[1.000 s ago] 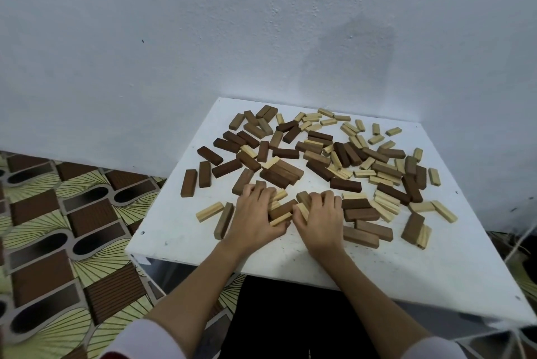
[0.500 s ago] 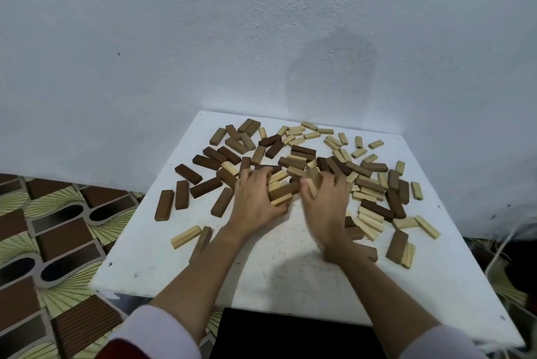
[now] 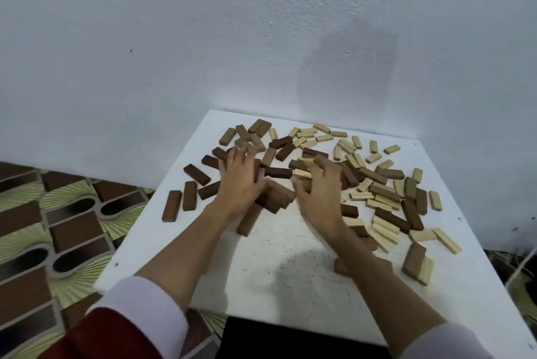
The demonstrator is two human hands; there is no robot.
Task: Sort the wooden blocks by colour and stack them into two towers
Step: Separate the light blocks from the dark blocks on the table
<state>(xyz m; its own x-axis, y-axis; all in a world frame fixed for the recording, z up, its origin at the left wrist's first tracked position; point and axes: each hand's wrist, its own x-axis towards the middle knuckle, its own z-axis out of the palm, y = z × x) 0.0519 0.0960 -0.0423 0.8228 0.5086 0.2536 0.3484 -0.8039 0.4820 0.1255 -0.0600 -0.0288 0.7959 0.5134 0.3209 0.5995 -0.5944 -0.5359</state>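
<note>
Pressing on the mixed dark and light wooden blocks (image 3: 377, 184) on the white table (image 3: 284, 271), left hand (image 3: 241, 181) and right hand (image 3: 316, 193) are lying spread, each grip apart, clamping nothing.

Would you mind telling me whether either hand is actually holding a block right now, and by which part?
It cannot be told. Both the left hand and the right hand lie blurred on the blocks, fingers spread over them; no single block is clearly gripped.
</note>
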